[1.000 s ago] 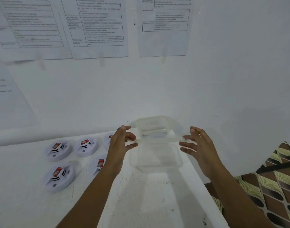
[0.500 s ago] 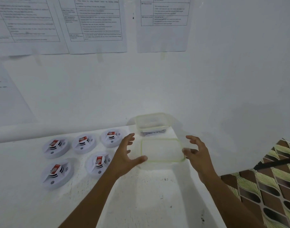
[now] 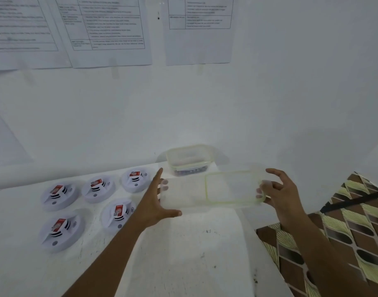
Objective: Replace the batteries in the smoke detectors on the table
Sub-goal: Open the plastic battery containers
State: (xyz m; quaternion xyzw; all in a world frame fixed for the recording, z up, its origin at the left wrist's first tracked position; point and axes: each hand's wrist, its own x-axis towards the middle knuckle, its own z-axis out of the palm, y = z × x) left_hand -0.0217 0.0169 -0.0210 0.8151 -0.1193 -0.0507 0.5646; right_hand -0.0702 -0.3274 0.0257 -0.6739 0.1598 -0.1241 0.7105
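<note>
Several white round smoke detectors (image 3: pixel 117 214) with red labels lie on the left of the white table (image 3: pixel 183 254). My left hand (image 3: pixel 158 204) grips a clear plastic container (image 3: pixel 183 195) just above the table, fingers showing through its wall. My right hand (image 3: pixel 278 194) pinches that container's clear lid (image 3: pixel 233 187), which has a green seal, held beside the container on its right. Behind them, against the wall, stands a second lidded clear container (image 3: pixel 190 159) with small dark items inside.
The table's right edge (image 3: pixel 254 243) runs close under my right forearm, with a brown and green patterned floor (image 3: pixel 344 232) beyond it. Printed sheets (image 3: pixel 108 28) hang on the white wall behind the table.
Both hands have taken hold of the front container. The lid has come off and moved to the right in my right hand; my left hand holds the container.
</note>
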